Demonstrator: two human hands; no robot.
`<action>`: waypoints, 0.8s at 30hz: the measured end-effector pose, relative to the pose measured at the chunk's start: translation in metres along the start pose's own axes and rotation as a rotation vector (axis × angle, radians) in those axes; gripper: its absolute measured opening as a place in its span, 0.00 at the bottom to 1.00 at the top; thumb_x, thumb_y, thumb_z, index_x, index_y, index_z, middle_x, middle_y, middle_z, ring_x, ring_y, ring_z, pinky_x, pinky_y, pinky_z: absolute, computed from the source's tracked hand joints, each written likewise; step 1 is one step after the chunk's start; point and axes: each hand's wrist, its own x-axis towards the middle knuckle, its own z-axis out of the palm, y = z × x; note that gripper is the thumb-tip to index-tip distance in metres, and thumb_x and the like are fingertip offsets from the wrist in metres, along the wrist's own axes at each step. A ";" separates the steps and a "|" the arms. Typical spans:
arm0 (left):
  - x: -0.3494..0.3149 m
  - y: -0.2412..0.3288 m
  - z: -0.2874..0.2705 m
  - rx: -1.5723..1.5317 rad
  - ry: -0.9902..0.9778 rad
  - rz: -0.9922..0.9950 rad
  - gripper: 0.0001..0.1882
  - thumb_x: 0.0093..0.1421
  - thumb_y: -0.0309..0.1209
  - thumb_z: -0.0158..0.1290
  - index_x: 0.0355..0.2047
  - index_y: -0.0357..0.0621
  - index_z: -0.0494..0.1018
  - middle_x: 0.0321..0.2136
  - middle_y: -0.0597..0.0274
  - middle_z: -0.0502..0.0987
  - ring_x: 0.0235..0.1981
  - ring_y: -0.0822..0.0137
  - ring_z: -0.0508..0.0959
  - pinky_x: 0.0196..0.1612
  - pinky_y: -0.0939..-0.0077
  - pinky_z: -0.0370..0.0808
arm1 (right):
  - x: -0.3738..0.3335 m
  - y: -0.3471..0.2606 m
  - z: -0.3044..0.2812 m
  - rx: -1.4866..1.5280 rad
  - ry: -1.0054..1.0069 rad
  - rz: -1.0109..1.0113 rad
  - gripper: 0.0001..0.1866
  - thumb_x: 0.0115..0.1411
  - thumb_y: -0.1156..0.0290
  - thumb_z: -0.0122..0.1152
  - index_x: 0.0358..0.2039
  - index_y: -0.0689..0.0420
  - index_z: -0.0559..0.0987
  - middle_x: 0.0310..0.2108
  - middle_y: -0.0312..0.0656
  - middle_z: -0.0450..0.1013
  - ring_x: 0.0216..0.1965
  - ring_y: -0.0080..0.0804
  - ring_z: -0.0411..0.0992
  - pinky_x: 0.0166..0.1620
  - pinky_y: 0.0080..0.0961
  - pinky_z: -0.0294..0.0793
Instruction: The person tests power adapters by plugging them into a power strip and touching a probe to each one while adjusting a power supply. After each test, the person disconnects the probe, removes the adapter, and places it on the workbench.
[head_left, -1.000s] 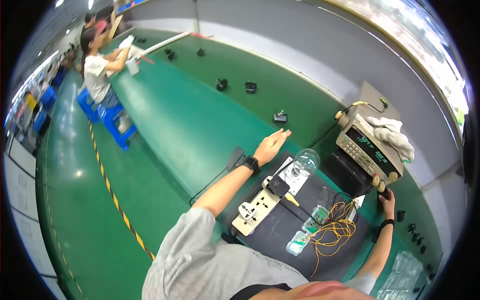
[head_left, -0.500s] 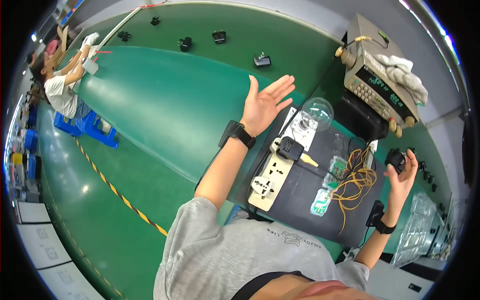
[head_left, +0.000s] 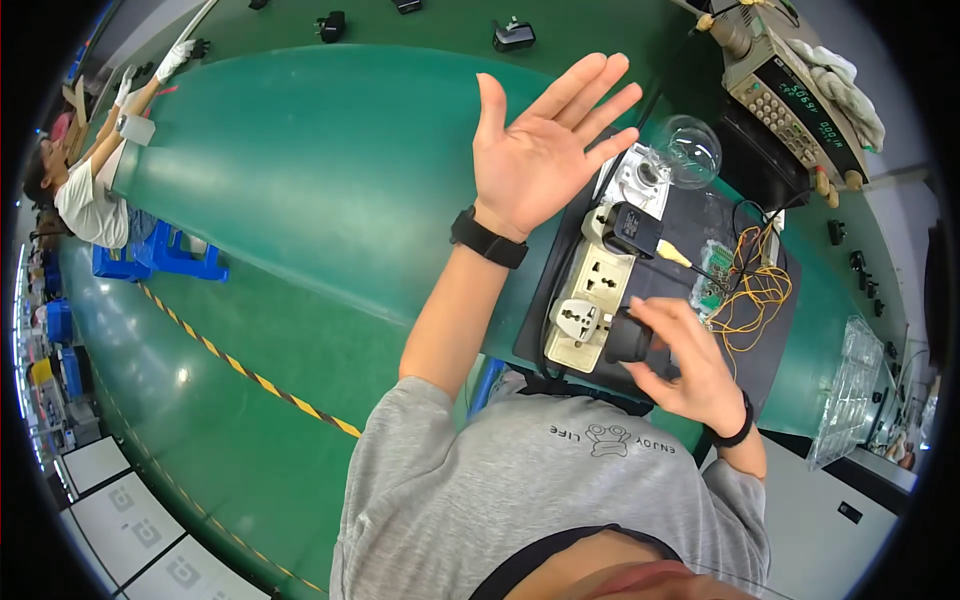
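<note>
My left hand [head_left: 535,155] is raised over the green surface, palm showing, fingers spread and holding nothing. Between the thumb and fingers of my right hand [head_left: 695,370] is a black power adapter [head_left: 627,338]. It is held right beside a white socket adapter [head_left: 576,318] on the cream power strip [head_left: 612,272]; whether its prongs are in cannot be seen. Further up the strip sits another black adapter [head_left: 634,230], with a pale yellow connector [head_left: 674,254] at its side. Past it, a clear glass bulb [head_left: 693,150] stands in a white holder.
Yellow wires [head_left: 755,305] and a green circuit board [head_left: 713,272] lie on the black mat. A bench meter [head_left: 795,100] with a lit display stands at the back right. Clear plastic trays [head_left: 848,390] are at the right. Another person [head_left: 95,205] works at the far left.
My right hand has brought the black adapter leftward from the far right to the power strip. My left hand, still open, appears higher and larger. The view has shifted.
</note>
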 end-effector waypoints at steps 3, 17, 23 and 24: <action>-0.002 -0.001 0.002 -0.047 -0.051 -0.008 0.43 0.60 0.63 0.26 0.64 0.40 0.46 0.65 0.54 0.43 0.66 0.50 0.41 0.64 0.48 0.43 | 0.005 -0.002 0.006 -0.195 -0.076 -0.166 0.32 0.40 0.80 0.65 0.50 0.63 0.70 0.42 0.47 0.66 0.36 0.38 0.68 0.35 0.27 0.70; -0.002 -0.003 0.001 -0.407 -0.008 0.005 0.40 0.60 0.58 0.33 0.62 0.39 0.52 0.62 0.51 0.53 0.63 0.55 0.52 0.62 0.55 0.51 | 0.011 -0.007 0.014 -0.193 0.057 -0.141 0.30 0.44 0.82 0.63 0.52 0.65 0.69 0.45 0.50 0.67 0.36 0.42 0.67 0.37 0.29 0.68; 0.001 -0.003 0.008 -0.078 0.089 0.021 0.45 0.59 0.62 0.30 0.64 0.40 0.42 0.66 0.56 0.42 0.67 0.60 0.40 0.65 0.52 0.35 | 0.022 -0.013 0.017 -0.256 0.068 -0.107 0.28 0.46 0.82 0.61 0.51 0.66 0.69 0.45 0.49 0.66 0.35 0.41 0.66 0.34 0.28 0.68; 0.000 -0.002 0.007 -0.095 0.078 0.017 0.44 0.59 0.61 0.32 0.64 0.39 0.41 0.66 0.57 0.43 0.67 0.60 0.41 0.65 0.53 0.37 | 0.023 -0.013 0.018 -0.261 0.064 -0.134 0.28 0.46 0.81 0.61 0.50 0.66 0.69 0.45 0.49 0.66 0.35 0.41 0.66 0.34 0.28 0.68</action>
